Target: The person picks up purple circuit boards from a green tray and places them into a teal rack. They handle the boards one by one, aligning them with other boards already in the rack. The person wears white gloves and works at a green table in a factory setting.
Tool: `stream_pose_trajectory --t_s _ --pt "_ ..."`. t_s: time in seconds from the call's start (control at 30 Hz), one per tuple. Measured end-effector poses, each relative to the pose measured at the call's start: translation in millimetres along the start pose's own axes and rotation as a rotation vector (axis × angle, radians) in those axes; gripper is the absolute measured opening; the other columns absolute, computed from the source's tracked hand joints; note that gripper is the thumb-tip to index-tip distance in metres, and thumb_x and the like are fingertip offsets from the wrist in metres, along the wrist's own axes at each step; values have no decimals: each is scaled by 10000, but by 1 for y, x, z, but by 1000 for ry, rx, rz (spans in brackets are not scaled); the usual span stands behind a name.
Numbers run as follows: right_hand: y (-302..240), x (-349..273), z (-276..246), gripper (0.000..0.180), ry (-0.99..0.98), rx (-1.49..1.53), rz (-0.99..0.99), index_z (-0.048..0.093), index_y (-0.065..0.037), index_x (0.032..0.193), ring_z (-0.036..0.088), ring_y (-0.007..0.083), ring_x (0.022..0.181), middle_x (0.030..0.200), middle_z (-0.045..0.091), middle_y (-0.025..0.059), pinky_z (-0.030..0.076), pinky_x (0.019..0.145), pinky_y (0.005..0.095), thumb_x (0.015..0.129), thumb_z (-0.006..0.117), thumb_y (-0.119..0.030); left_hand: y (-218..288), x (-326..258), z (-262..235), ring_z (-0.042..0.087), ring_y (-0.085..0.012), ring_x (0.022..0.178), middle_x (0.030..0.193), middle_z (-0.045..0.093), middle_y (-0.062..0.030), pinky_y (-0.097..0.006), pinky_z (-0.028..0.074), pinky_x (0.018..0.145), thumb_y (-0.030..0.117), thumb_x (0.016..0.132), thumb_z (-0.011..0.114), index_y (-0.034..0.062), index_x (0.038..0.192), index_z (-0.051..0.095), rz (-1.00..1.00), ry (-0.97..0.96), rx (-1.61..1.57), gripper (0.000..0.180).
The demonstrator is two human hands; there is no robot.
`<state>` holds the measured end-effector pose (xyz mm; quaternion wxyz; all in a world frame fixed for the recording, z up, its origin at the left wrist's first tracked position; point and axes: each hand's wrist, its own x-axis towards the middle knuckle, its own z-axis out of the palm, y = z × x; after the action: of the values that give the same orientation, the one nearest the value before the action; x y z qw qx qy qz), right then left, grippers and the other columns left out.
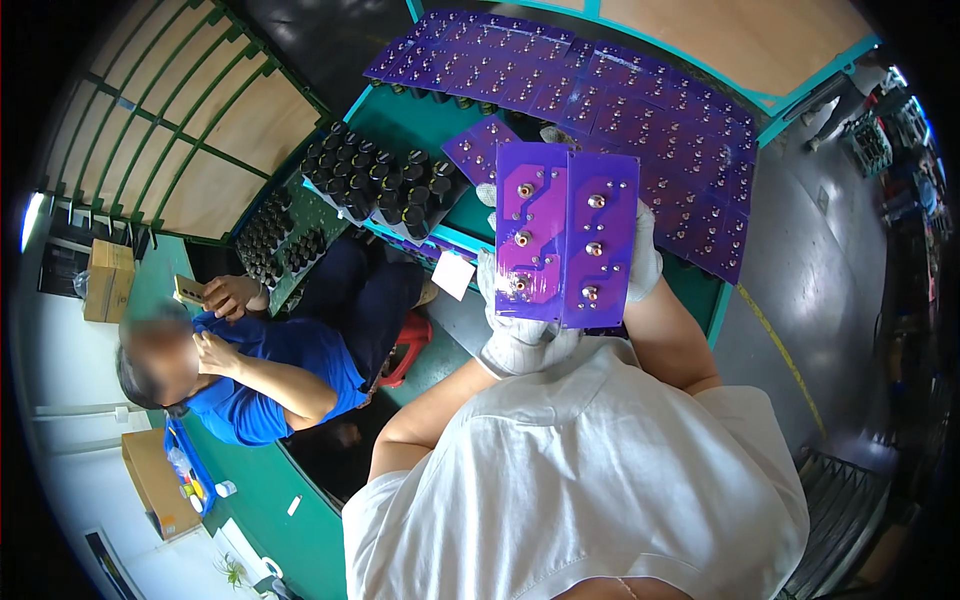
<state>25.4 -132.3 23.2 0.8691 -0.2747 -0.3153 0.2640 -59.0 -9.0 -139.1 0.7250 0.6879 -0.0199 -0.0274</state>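
Observation:
Two purple circuit boards stand edge to edge in front of my chest, a left board [541,264] and a right board [619,262]. Each carries a column of metal terminals and small solder points. Wearing a white glove, my left hand [520,342] grips the left board at its lower left, fingers partly behind it. My right hand [645,262], also gloved, holds the right board along its right edge. The boards cover most fingers of both hands. Just beyond, a tilted purple board [480,146] lies near rows of similar boards [665,130] on a green table.
Black cylindrical parts [375,175] stand packed in rows at the left. Beside them a co-worker in a blue shirt [245,410] sits holding a phone [188,290]. A red stool [408,348] and a green rack [170,110] are on that side. Yellow floor tape [780,350] runs along the right.

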Motion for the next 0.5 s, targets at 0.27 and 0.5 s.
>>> stream_pose_trajectory --t_s 0.27,0.5 --pt "-11 -7 -2 752 0 -44 -12 337 -76 1463 467 297 1304 1462 409 180 383 1086 441 905 507 -550 88 14 0 534 -409 1138 1210 601 -115 -702 274 987 183 643 712 191 1141 633 1106 185 813 504" --pt "-16 -11 -2 767 -14 -46 -7 333 -84 1469 459 292 1316 1473 402 177 373 1098 429 900 538 -556 22 7 8 454 -454 1202 1281 532 -165 -715 247 1004 191 644 709 181 1179 615 297 -36 207 543"
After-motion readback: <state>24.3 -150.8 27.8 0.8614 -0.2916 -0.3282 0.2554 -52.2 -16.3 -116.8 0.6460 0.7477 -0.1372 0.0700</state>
